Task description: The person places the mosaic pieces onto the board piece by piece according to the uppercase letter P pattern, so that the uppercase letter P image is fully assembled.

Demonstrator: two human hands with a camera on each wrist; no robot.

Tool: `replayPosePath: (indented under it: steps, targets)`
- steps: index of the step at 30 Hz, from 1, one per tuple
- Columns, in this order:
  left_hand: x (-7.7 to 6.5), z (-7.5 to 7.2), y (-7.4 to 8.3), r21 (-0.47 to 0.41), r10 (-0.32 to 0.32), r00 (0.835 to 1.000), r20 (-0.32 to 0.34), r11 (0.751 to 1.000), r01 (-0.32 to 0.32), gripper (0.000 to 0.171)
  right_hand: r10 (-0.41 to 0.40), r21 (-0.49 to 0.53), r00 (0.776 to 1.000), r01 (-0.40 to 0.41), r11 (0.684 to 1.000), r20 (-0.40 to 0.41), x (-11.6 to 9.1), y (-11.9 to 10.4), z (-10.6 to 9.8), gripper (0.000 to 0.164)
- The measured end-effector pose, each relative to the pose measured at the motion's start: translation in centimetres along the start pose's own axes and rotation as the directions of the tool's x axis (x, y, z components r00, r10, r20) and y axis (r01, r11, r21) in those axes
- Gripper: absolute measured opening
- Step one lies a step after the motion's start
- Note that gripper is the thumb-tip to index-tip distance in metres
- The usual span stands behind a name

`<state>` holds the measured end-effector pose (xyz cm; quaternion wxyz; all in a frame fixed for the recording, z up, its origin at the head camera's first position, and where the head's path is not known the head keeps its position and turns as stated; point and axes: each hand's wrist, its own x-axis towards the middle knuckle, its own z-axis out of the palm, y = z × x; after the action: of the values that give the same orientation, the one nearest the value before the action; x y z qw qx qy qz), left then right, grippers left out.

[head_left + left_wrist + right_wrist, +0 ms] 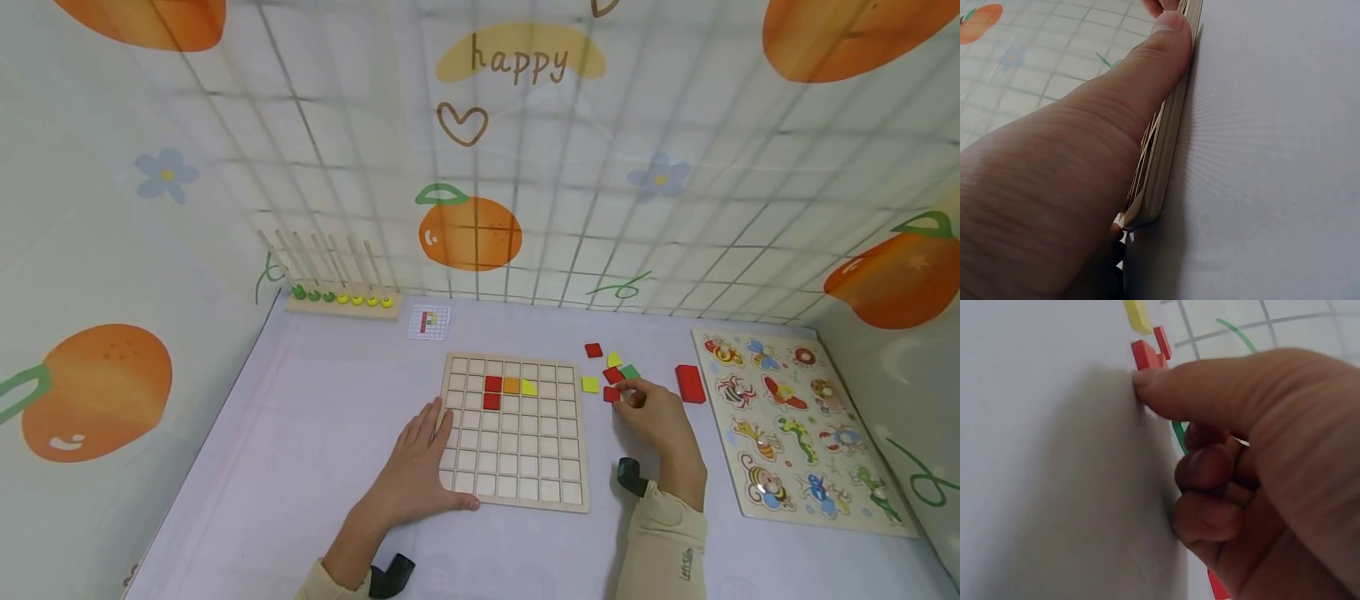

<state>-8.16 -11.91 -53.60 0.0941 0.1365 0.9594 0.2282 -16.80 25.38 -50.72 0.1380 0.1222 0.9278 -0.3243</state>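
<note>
A wooden grid board lies on the table with two red square tiles, an orange tile and a yellow piece in its upper cells. My left hand rests at its lower left corner, fingers straight along the left side. In the left wrist view the thumb presses the board's near edge. Right of the board, my right hand pinches a red square tile between thumb and forefinger; the forefinger's tip is hidden in the right wrist view. Around it lie a green piece, yellow pieces and more red tiles.
A red block lies right of the right hand, beside an insect puzzle board. Behind the grid board are a small pattern card and a pegged rack with green and yellow beads. Fabric walls enclose the table.
</note>
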Motion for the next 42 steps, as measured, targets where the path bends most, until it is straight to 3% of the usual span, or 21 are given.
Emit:
replayPosePath:
  steps: [22, 33, 42]
  targets:
    - [0.1, 0.1, -0.1, -0.005, 0.006, 1.000, -0.007, 1.000, -0.006, 0.141, -0.069, -0.050, 0.997, 0.068, 0.996, -0.027, 0.1, 0.1, 0.1, 0.038]
    - [0.1, 0.2, -0.1, 0.000, -0.006, 1.000, 0.001, 1.000, 0.006, 0.141, -0.095, -0.014, 0.995, 0.094, 0.995, -0.018, -0.2, -0.8, 0.0, 0.039]
    - [0.1, 0.2, -0.1, -0.007, -0.014, 1.000, 0.000, 1.000, 0.014, 0.141, -0.166, 0.017, 0.986, 0.166, 0.986, -0.012, -0.5, -2.1, 0.1, 0.035]
